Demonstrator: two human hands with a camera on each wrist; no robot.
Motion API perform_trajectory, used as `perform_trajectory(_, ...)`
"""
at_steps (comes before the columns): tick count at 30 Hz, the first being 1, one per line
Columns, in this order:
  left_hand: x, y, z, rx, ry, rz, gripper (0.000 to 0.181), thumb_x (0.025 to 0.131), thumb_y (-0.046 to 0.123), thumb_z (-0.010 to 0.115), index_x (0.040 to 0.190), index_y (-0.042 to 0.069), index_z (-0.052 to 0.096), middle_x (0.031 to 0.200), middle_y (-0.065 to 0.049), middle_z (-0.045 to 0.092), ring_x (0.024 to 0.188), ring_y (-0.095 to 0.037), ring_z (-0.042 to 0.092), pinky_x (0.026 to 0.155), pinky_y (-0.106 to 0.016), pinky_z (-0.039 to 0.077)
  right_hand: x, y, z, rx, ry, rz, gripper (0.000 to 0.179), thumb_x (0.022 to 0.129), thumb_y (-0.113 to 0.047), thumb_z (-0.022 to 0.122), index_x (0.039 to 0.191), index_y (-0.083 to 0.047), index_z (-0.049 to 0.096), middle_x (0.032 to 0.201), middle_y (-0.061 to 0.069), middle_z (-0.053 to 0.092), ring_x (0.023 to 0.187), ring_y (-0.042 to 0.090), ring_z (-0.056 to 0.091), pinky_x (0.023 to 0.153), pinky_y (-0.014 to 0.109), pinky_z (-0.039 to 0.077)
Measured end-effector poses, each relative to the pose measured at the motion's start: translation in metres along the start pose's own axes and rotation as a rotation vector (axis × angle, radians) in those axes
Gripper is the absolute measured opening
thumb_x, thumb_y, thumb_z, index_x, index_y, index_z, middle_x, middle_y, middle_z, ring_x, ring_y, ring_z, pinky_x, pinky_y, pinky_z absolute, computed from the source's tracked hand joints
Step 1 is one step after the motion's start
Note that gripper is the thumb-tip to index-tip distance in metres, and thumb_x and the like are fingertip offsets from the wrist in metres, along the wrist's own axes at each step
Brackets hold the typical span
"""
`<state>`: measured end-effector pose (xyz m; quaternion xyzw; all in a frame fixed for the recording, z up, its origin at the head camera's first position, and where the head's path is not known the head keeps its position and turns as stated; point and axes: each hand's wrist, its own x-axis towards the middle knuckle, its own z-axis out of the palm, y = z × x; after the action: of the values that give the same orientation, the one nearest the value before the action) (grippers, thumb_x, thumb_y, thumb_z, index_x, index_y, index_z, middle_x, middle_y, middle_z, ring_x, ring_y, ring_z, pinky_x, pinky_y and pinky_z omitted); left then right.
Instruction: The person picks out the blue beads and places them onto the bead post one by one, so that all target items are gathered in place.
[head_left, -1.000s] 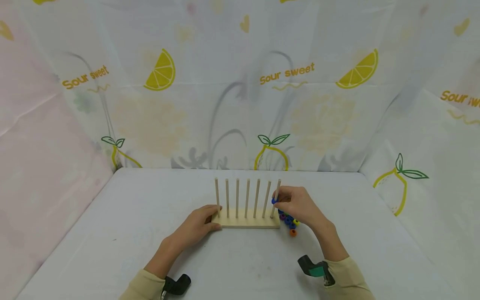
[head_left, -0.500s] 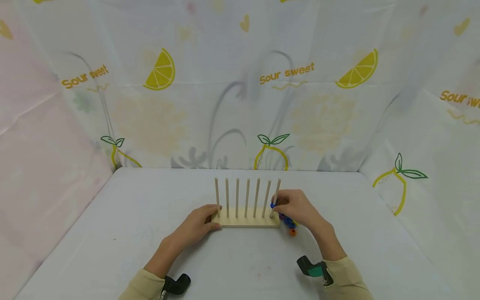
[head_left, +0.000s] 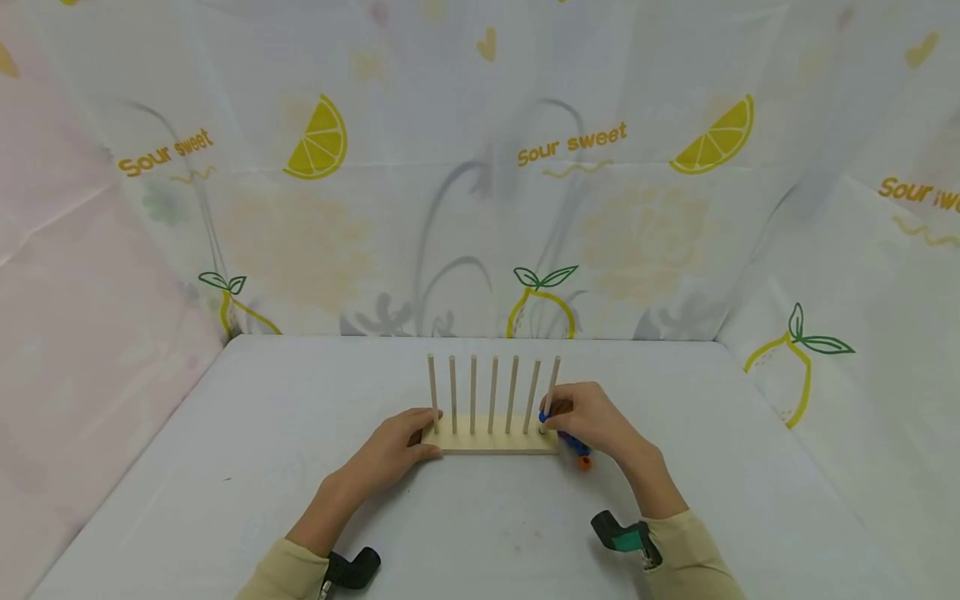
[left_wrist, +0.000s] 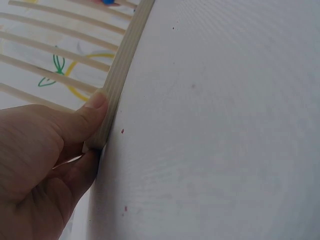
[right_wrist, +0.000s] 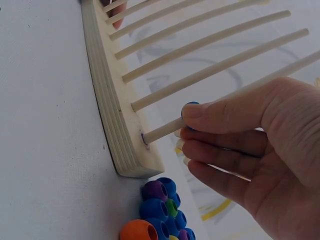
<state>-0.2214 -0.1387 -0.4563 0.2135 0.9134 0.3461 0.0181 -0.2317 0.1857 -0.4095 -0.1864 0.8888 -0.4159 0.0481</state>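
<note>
A wooden peg stand (head_left: 491, 446) with a row of upright dowels stands on the table. My left hand (head_left: 390, 452) grips the left end of its base. In the left wrist view the thumb (left_wrist: 92, 112) lies along the base and the fingers bend round its corner. My right hand (head_left: 592, 414) pinches a blue bead (head_left: 543, 417) on the rightmost dowel (right_wrist: 165, 131), partway down towards the base. The right thumb covers most of this bead in the right wrist view. No bead shows on the other dowels.
Beside the stand's right end lies a pile of loose beads (right_wrist: 154, 209), mostly blue, with purple, green and orange (right_wrist: 137, 231) ones. In the head view my right hand hides part of the pile. A printed cloth (head_left: 420, 208) hangs behind the white table (head_left: 480, 533).
My right hand has moved down along the rightmost dowel with the blue bead, closer to the base, covering more of the pile. The left hand keeps its hold on the stand.
</note>
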Motion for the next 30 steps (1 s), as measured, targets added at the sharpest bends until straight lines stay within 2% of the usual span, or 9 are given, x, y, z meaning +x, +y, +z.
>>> perform_trajectory(8, 0.000, 0.000, 0.001, -0.007, -0.001, 0.002, 0.053, 0.089, 0.019, 0.074, 0.137, 0.003, 0.058, 0.140, -0.014, 0.059, 0.135, -0.033, 0.051, 0.111, -0.049, 0.043, 0.000, 0.005, 0.003, -0.038, -0.006, -0.014, 0.010, 0.082, 0.000, 0.074, 0.087, -0.008, 0.073, 0.084, 0.003, 0.074, 0.079, 0.012, 0.065, 0.067, 0.024, 0.054)
perform_trajectory(17, -0.001, 0.001, 0.000, -0.016, -0.010, 0.013, 0.052, 0.089, 0.018, 0.074, 0.137, 0.002, 0.058, 0.141, -0.014, 0.058, 0.135, -0.033, 0.051, 0.111, -0.049, 0.044, 0.000, 0.007, 0.007, -0.068, -0.013, -0.011, 0.010, 0.081, 0.000, 0.074, 0.087, -0.009, 0.072, 0.082, 0.006, 0.071, 0.076, 0.011, 0.062, 0.065, 0.023, 0.053)
perform_trajectory(30, 0.000, 0.001, -0.001, -0.020, -0.015, 0.005, 0.053, 0.089, 0.019, 0.074, 0.138, 0.005, 0.058, 0.141, -0.013, 0.059, 0.135, -0.032, 0.051, 0.111, -0.048, 0.044, 0.002, 0.007, 0.012, -0.095, -0.029, -0.001, 0.013, 0.078, 0.001, 0.076, 0.083, -0.009, 0.069, 0.077, -0.001, 0.067, 0.071, 0.012, 0.059, 0.063, 0.024, 0.051)
